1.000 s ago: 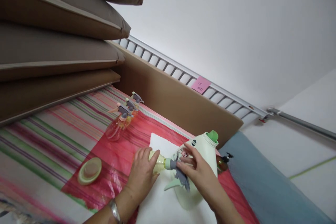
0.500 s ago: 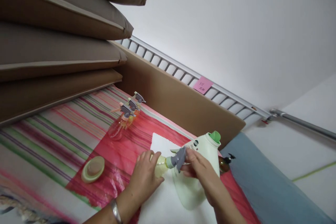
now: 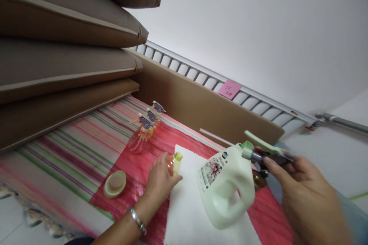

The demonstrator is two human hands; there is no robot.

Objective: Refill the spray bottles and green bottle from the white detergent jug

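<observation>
My left hand [image 3: 161,174] is wrapped round a small clear yellow bottle [image 3: 176,162], its threaded neck bare at the top. In my right hand [image 3: 301,183] is a grey and green trigger sprayer head [image 3: 263,157], with a thin pale dip tube [image 3: 215,137] sticking out to the left. A large pale green jug [image 3: 230,199] with a handle and a picture label stands upright on a white cloth [image 3: 184,218], behind the sprayer's collar. The jug's mouth is partly hidden by the sprayer.
Several spray bottles [image 3: 136,139] stand in a row at the back. A round pale green lid [image 3: 115,184] lies on the red sheet at left. Brown cushions [image 3: 71,61] are stacked beyond; an amber pump bottle [image 3: 260,180] is half hidden behind the jug.
The sprayer head has come off the yellow bottle and moved right and up in my right hand, its tube now out. The left hand still grips the bottle.
</observation>
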